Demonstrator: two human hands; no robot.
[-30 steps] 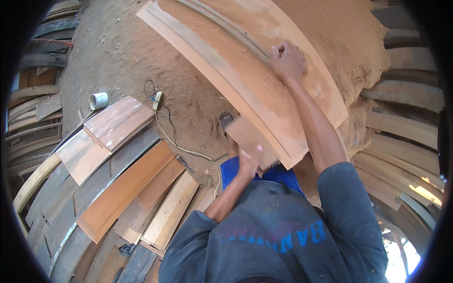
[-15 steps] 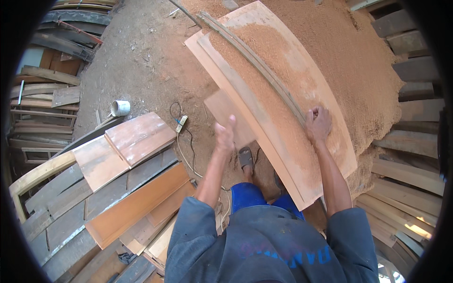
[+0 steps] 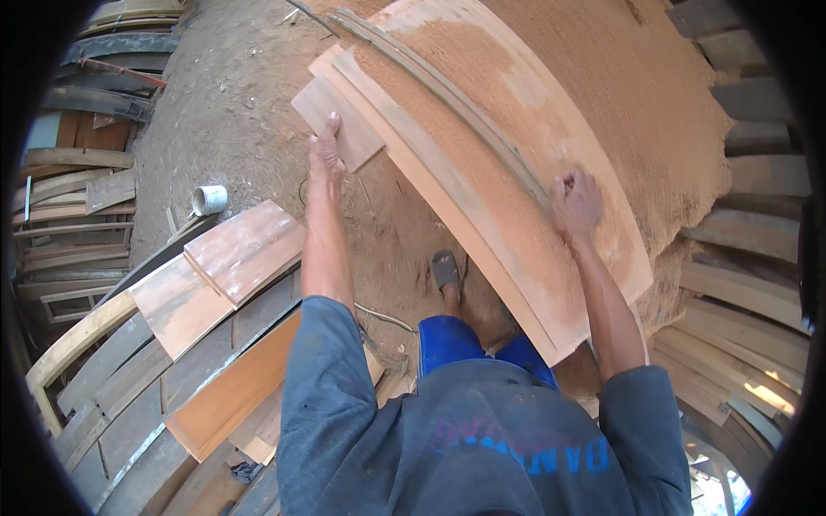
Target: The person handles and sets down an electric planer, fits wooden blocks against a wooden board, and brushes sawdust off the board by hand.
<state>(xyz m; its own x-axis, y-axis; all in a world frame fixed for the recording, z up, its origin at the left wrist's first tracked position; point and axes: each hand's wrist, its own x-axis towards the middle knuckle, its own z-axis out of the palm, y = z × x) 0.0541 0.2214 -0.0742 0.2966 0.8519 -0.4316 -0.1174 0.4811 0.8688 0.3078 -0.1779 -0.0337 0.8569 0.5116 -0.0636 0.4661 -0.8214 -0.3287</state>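
My left hand grips a small flat wooden board by its near edge, thumb on top, the other fingers hidden below. The board lies against the left edge of a large wooden panel that is strewn with sawdust. Along this panel runs a long thin wooden strip. My right hand is closed at the near end of the strip, which disappears at its fingers.
Stacked boards and an orange-brown panel lie at the near left. A white pot stands on the ground behind them. Timber is piled along the right, and a large sawdust heap lies beyond the panel.
My left hand has moved away from me and leftward along the panel's edge, the small board going with it. My right hand has stayed closed at the strip's end.
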